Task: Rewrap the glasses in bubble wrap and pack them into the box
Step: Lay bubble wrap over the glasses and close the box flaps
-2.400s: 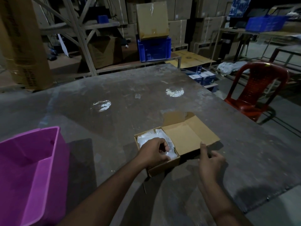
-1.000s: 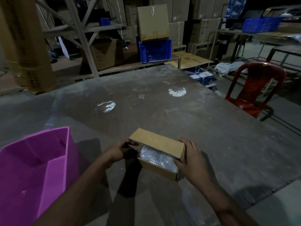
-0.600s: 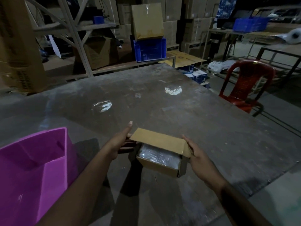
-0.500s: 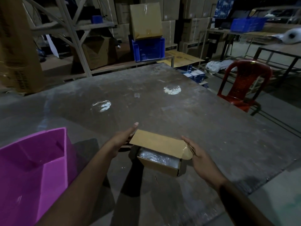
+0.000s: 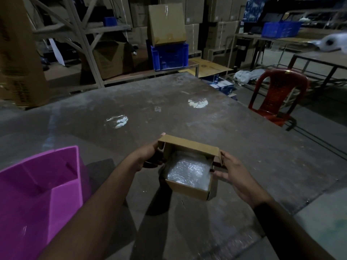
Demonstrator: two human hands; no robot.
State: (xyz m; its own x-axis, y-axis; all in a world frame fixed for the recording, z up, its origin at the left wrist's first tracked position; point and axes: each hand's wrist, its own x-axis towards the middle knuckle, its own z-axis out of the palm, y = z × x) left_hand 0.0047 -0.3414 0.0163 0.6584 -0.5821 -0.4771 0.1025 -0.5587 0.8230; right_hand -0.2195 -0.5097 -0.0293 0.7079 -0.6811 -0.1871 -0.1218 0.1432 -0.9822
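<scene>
Low in the middle of the frame, both hands hold the box [image 5: 189, 188]: the left hand [image 5: 148, 156] grips its left end by the lid corner, the right hand [image 5: 228, 170] pinches the right flap. Between them lies the bubble-wrapped bundle [image 5: 187, 171], inside the box on the worktop [image 5: 187, 117], lid half raised, equally near both hands.

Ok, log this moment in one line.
small brown cardboard box: lid up, bubble-wrapped bundle inside | left hand: grips box's left side | right hand: holds right side
</scene>
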